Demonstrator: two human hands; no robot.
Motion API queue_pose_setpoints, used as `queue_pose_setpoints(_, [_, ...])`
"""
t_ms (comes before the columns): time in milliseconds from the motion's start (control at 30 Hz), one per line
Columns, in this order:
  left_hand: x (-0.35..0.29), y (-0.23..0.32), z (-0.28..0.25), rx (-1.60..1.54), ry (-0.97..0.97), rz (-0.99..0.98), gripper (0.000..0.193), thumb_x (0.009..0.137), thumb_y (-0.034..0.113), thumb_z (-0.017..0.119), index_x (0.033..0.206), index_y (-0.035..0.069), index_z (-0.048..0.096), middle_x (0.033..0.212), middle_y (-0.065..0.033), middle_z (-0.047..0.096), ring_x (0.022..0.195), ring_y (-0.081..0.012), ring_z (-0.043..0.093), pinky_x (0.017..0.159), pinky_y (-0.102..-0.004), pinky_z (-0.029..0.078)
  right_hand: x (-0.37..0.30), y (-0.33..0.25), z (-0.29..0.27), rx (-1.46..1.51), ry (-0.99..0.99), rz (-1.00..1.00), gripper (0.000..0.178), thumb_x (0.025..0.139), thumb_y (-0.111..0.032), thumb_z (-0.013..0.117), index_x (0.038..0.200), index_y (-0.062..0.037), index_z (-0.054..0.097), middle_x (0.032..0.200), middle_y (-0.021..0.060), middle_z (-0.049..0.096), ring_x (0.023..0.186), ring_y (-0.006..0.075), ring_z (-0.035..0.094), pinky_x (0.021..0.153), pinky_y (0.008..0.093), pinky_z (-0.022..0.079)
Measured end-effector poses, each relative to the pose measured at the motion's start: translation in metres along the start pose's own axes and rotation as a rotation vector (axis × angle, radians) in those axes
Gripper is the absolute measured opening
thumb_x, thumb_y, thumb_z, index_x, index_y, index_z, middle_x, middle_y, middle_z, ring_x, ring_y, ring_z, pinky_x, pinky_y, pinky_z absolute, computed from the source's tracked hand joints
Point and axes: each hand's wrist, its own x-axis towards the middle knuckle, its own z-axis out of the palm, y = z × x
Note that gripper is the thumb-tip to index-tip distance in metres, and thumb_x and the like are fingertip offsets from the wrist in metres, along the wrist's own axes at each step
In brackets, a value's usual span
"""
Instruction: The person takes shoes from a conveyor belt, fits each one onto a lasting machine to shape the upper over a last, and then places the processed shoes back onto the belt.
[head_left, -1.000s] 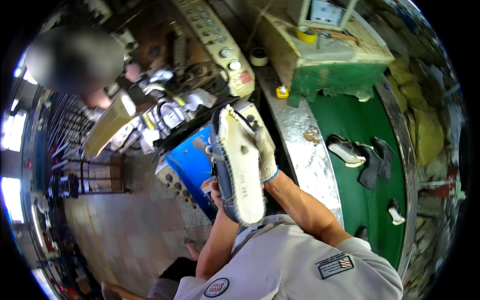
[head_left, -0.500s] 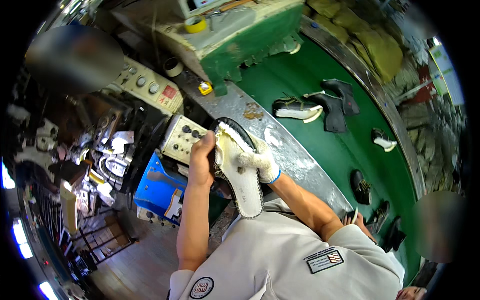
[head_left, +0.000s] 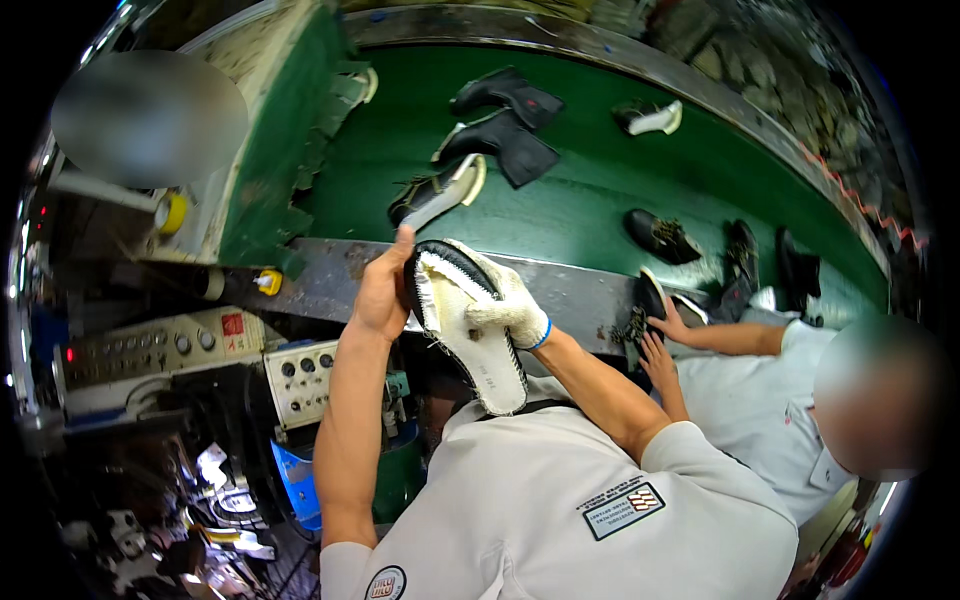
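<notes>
A black shoe upper (head_left: 492,378) is held bottom up in front of my chest, its whitish insole and rough turned-in edge facing me. My bare left hand (head_left: 385,290) grips the toe end from the left, thumb along the rim. On the other side my right hand (head_left: 508,305), in a cream knitted glove with a blue cuff, wraps the shoe's side, thumb pressed on the insole. The heel end points down toward my shirt. Some fingers of both hands are hidden behind the shoe.
Beyond a metal ledge (head_left: 570,287), a green belt (head_left: 590,165) carries black boots (head_left: 520,160) and several shoes. At right, a co-worker's hands (head_left: 660,350) hold a dark shoe. Control panels (head_left: 300,400) and machinery stand at left. A yellow tape measure (head_left: 268,281) lies on the ledge.
My view has swung to the right, bringing the co-worker more fully into sight. Both hands keep their hold on the shoe upper, which stays at about the same tilt.
</notes>
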Motion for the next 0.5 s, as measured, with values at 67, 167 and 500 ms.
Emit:
queue_pose_setpoints(67, [0.026,-0.013,0.006,0.051,0.012,-0.071,0.048,0.099,0.043,0.065,0.107,-0.004,0.072,0.101,-0.0118,0.075,0.089,-0.0201,0.07,0.085,-0.0342,0.055,-0.014,-0.002,-0.018,0.038,0.063,0.024,0.102,0.064,-0.024,0.083,0.155,-0.0015,0.041,0.142,0.0093,0.058,0.122,0.0187,0.059,0.099,0.0319,0.049])
queue_pose_setpoints(167, [0.054,-0.023,0.025,0.148,-0.06,-0.185,0.041,0.096,0.036,0.07,0.104,-0.004,0.072,0.099,-0.0117,0.075,0.088,-0.0193,0.07,0.083,-0.0335,0.055,-0.033,0.0,-0.04,0.156,0.165,0.022,0.098,0.067,-0.013,0.077,0.157,-0.0056,0.038,0.134,0.008,0.061,0.097,0.0137,0.066,0.065,0.0268,0.058])
queue_pose_setpoints(500, [0.111,-0.057,0.074,0.496,-0.153,-0.262,0.045,0.095,0.039,0.069,0.101,-0.006,0.07,0.094,-0.0116,0.072,0.082,-0.0164,0.068,0.074,-0.0304,0.054,-0.06,0.01,-0.091,0.299,0.301,-0.093,0.097,0.071,-0.017,0.08,0.158,-0.0087,0.037,0.132,0.0059,0.062,0.098,0.0141,0.067,0.07,0.0273,0.058])
